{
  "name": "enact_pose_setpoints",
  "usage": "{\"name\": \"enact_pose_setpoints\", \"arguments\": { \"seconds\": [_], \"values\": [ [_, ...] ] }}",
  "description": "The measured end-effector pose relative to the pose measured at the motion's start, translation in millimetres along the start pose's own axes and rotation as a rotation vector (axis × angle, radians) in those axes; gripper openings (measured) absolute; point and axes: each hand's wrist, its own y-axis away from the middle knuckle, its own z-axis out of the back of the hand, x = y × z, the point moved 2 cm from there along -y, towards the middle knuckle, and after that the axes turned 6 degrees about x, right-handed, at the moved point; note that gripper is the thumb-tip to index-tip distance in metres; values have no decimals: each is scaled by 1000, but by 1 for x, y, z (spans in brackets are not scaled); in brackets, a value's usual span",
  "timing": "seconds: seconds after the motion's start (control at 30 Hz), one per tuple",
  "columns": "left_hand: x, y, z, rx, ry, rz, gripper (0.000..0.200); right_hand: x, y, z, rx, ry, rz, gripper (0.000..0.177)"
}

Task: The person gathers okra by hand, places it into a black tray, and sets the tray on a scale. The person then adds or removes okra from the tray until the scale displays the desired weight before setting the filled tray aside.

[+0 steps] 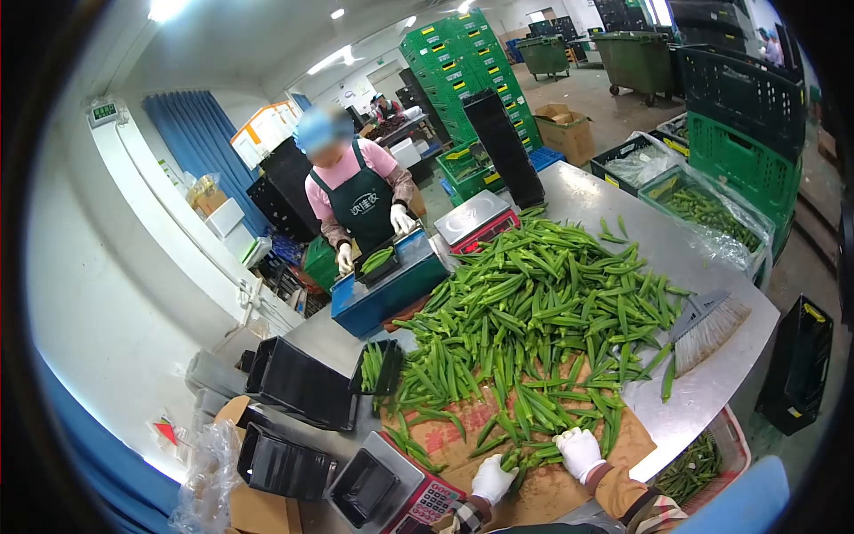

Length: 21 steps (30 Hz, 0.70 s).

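Observation:
A large heap of green okra pods (534, 294) covers the metal table and a brown cardboard sheet (636, 436). At the heap's near edge my left hand (492, 481), in a white glove, has its fingers curled against a few pods. My right hand (578, 452), gloved too, is beside other pods at the right; its fingers are bent, and what lies under them is hidden. Left of my hands, a black tray (365, 485) rests on a red scale (436, 498). Farther up, another black tray (389, 365) holds okra.
Stacked black trays (302, 383) stand at the left. A brush (707, 329) lies at the table's right. Across the table, a co-worker (360, 191) handles a tray of okra at a blue machine (391, 285). A second scale (476, 220) and crates (738, 156) are farther back.

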Motion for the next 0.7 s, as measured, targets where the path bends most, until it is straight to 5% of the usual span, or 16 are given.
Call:
{"name": "enact_pose_setpoints", "arguments": {
  "seconds": [0.7],
  "values": [
    [10,-4,-4,-31,-52,-10,44,0,-1,3,17,-66,-14,27]
  ]
}}
